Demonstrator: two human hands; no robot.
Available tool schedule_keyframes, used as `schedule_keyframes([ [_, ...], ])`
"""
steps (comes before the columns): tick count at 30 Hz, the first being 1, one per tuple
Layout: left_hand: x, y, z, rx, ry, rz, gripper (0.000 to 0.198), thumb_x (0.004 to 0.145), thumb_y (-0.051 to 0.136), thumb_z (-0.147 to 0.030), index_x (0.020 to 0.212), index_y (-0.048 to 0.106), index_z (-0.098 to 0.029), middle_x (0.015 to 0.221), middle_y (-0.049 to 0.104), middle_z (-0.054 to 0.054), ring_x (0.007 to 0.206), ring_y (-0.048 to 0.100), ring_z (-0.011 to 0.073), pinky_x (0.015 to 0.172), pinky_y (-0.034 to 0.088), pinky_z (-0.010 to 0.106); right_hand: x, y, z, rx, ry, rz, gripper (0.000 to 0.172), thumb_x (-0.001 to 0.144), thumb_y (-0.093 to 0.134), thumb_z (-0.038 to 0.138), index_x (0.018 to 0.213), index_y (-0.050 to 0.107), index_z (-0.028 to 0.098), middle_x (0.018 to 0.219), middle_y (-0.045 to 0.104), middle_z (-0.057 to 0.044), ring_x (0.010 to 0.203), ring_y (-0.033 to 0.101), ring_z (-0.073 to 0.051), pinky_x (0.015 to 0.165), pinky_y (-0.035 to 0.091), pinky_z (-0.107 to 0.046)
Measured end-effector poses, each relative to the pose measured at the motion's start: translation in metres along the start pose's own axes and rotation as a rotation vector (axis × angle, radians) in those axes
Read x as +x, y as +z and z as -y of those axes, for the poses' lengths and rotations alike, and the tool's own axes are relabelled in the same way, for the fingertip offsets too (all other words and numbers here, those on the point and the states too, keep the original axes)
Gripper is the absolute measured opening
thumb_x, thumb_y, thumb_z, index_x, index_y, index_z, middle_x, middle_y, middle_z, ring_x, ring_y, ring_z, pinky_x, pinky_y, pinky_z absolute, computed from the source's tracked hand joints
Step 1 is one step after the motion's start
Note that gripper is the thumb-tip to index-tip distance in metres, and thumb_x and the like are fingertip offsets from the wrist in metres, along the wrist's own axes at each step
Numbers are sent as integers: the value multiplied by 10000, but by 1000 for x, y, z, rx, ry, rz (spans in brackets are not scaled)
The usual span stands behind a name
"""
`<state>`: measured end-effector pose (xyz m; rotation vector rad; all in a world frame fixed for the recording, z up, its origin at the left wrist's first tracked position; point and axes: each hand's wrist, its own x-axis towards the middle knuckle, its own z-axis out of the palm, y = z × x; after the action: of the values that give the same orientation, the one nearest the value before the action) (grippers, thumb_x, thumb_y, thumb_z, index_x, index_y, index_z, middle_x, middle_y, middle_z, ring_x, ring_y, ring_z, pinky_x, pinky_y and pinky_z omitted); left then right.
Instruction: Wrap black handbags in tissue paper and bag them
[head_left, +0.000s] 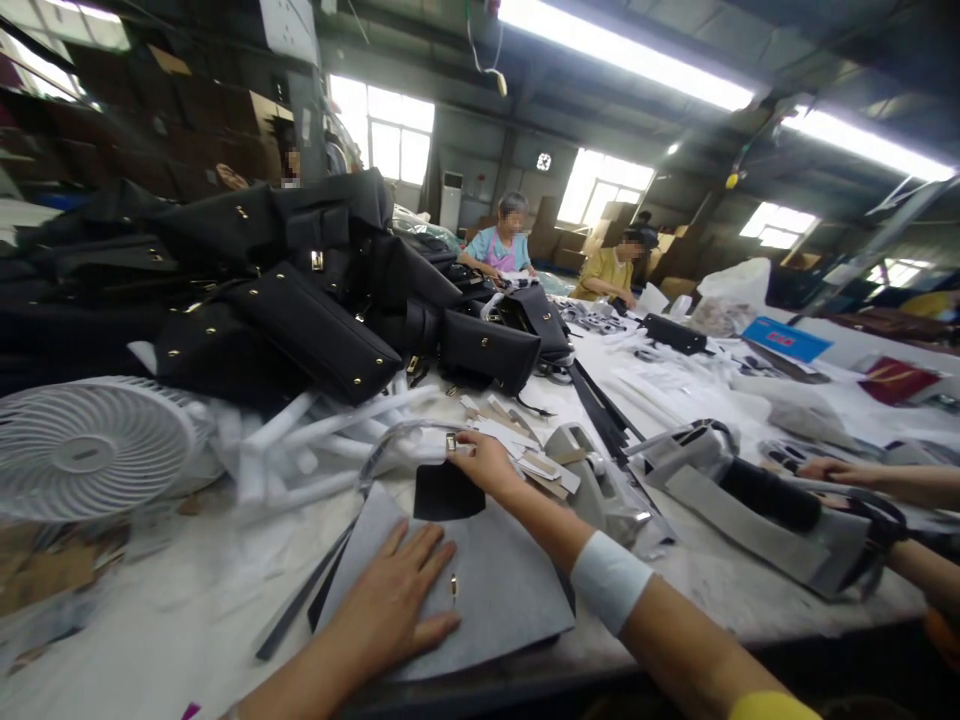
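My left hand lies flat, fingers spread, on a grey bag panel at the table's near edge. A small gold clasp sits on the panel just right of that hand. My right hand reaches forward over the panel's far edge, fingers closed around a small metal fitting on a clear-wrapped strap. A black flap piece lies under the right hand. A white band wraps my right forearm.
A pile of black handbags fills the far left. A white fan stands at left. White foam sticks and grey bag parts lie about. Another person's hand rests at right. Two people work at the far end.
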<state>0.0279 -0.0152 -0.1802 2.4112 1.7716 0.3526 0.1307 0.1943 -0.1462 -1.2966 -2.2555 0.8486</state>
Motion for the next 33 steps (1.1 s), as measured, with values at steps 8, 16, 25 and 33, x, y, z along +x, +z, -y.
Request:
schedule_keyframes([
  [8, 0, -6, -3, -8, 10, -35, 702, 818, 656, -546, 1383, 482, -169, 1417, 498, 196, 1308, 470, 339, 1130, 306, 576, -12, 6, 17, 185, -3, 31, 179, 873, 649, 276, 981, 659, 133, 837, 718, -35, 700, 670, -145, 625, 539, -260],
  [16, -1, -3, -4, -59, 2, -109, 686, 789, 704, -507, 1341, 497, -157, 1344, 560, 148, 1282, 489, 314, 1162, 270, 542, -121, -29, 19, 171, -302, 80, 190, 805, 652, 137, 925, 749, 248, 944, 765, -4, 903, 710, -201, 880, 540, -330],
  [25, -5, -5, -9, -139, -26, -140, 434, 800, 724, -435, 1102, 573, -163, 1003, 644, 53, 1020, 606, 240, 1184, 240, 498, -161, -9, -16, 72, -535, 186, 241, 890, 598, 117, 1085, 702, 214, 1199, 704, -68, 1098, 670, -195, 972, 538, -317],
  [33, -7, -3, -6, -172, 2, -165, 391, 827, 693, -466, 1070, 562, -188, 942, 646, 36, 942, 623, 238, 1179, 238, 536, -164, -18, -10, 52, -523, 273, 271, 872, 619, 149, 1132, 648, 222, 1205, 691, -65, 1117, 650, -192, 986, 515, -310],
])
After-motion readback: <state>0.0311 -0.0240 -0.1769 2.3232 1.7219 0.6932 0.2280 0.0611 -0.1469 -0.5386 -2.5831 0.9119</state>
